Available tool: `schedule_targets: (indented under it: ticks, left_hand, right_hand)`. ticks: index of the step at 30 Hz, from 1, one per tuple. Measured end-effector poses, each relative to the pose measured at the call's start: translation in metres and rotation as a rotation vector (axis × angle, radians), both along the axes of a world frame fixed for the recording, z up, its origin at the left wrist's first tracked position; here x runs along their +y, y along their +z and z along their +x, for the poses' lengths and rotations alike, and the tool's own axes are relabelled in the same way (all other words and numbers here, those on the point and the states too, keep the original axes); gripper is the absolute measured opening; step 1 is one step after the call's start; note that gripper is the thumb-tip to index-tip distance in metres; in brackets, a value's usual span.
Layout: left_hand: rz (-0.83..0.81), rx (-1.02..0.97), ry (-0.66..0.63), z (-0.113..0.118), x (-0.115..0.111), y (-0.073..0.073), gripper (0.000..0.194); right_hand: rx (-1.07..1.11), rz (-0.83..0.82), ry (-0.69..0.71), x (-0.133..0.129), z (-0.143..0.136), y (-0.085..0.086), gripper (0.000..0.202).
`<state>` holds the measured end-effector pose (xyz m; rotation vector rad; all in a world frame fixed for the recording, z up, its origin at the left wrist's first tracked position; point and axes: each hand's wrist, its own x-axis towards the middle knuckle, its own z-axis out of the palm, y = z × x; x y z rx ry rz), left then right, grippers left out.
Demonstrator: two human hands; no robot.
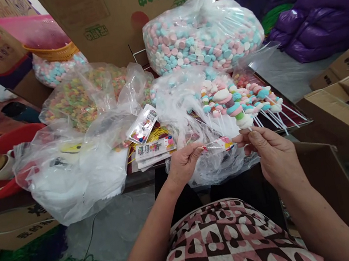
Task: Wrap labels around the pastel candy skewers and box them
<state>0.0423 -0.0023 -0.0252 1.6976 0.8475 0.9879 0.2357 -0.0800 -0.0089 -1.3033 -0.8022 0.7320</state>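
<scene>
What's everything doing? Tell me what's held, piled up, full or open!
left hand: pinching the packet
right hand: pinching the held skewer
packet: between both hands
held skewer: loaded, tilted
other skewers: piled up
other packets: piled up
biggest marshmallow bag: bulging
gummy bag: well filled, can't tell if open
red basin: holding a cup

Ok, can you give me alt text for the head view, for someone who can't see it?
A person's right hand holds a marshmallow skewer by its stick while the left hand pinches a clear printed wrapper. Beyond lie more skewers and clear bags of marshmallows and gummies.
</scene>
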Motion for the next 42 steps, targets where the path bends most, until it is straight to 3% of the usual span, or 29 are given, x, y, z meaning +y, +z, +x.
schedule_targets:
  ticks: [11,20,25,30,33,35,38,42]
  left_hand:
    - [0.131,0.054,0.003,0.001,-0.001,-0.006,0.033]
    - [0.102,0.040,0.006,0.000,-0.003,-0.010,0.024]
    - [0.064,0.065,-0.015,0.003,-0.004,-0.010,0.020]
    - [0.082,0.149,0.011,0.005,-0.009,-0.009,0.017]
    - [0.082,0.145,0.015,0.005,-0.012,-0.010,0.018]
    - [-0.010,0.079,0.062,0.003,-0.010,-0.012,0.021]
    - [-0.287,-0.179,0.127,-0.001,-0.001,-0.011,0.030]
    - [-0.583,-0.580,0.095,-0.007,0.010,-0.006,0.038]
  right_hand:
    - [-0.005,-0.024,0.005,0.001,0.003,-0.013,0.020]
    - [0.048,-0.024,-0.028,0.007,0.001,-0.017,0.024]
    - [0.070,-0.070,0.192,0.003,-0.002,-0.022,0.024]
    - [-0.145,-0.092,0.378,-0.002,-0.008,-0.018,0.026]
    - [-0.320,-0.115,0.411,0.001,-0.009,-0.010,0.027]
    - [-0.340,-0.131,0.343,0.003,-0.007,-0.004,0.028]
    - [-0.173,-0.117,0.193,0.000,0.002,0.006,0.027]
    - [-0.020,-0.060,0.179,-0.015,0.020,0.020,0.026]
